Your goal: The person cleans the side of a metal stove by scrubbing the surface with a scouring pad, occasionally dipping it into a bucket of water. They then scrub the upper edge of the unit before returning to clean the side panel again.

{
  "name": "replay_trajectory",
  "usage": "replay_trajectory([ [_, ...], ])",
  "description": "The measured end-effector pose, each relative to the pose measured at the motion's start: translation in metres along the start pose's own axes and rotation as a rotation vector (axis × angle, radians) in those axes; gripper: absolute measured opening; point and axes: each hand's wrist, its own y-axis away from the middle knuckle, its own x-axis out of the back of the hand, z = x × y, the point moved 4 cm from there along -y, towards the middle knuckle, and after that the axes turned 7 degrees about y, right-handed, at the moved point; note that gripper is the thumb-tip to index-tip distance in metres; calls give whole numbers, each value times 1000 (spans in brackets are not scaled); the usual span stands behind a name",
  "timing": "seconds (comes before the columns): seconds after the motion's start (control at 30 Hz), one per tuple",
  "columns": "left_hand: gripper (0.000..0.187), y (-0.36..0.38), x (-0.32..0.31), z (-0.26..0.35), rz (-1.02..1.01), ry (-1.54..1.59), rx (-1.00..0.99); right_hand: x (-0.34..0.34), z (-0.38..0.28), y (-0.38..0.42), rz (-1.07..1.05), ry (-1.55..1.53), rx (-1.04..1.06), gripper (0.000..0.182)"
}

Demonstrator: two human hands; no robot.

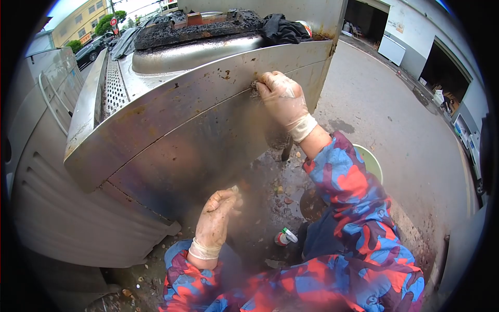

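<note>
My right hand (283,99), in a thin translucent glove, is closed around a grey steel wool scrubber (254,89) and presses it to the upper side of a stainless steel stove (171,156). Brown spots and rust-coloured streaks mark that metal panel. Lower down, my left hand (214,223), gloved too, hangs apart from the panel with its fingers curled together; what they hold, if anything, is hidden. A blurred haze covers part of the panel between the hands.
Black, greasy burner parts (197,31) and a dark cloth (283,30) lie on the stove top. A spray bottle (285,237) stands on the wet, littered ground, and a pale green basin (369,164) is behind my right sleeve. A grey bin-like container (67,208) stands left.
</note>
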Motion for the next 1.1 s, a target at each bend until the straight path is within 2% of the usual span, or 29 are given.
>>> replay_trajectory([
  [0.2, 17, 1, -1, 0, 10, -25, 13, 2, 0, -1, 113, 45, -52, 9],
  [0.23, 17, 0, 0, 1, 16, -23, 15, 1, -5, 1, 62, 30, -39, 9],
  [0.33, 17, 2, 0, 3, 18, -30, 10, 0, 3, -1, 112, 17, -50, 9],
  [0.47, 17, 3, 1, 4, 9, -21, 8, 1, 21, -4, 79, 62, -129, 10],
  [0.53, 17, 2, 1, 2, 7, -29, 7, 0, -1, 3, 82, 7, -1, 9],
  [0.7, 17, 3, 0, 2, 14, 3, -12, -1, 7, -3, 143, 24, -97, 8],
  [0.87, 17, 3, 0, 4, 12, -13, 0, -1, -7, 0, 110, 44, -40, 9],
  [1.0, 17, 6, 1, 2, 4, 2, -7, 1, 16, -3, 181, 80, -142, 9],
  [1.1, 17, 4, 0, 4, 6, -4, -9, 0, -6, 3, 121, 9, -22, 9],
])
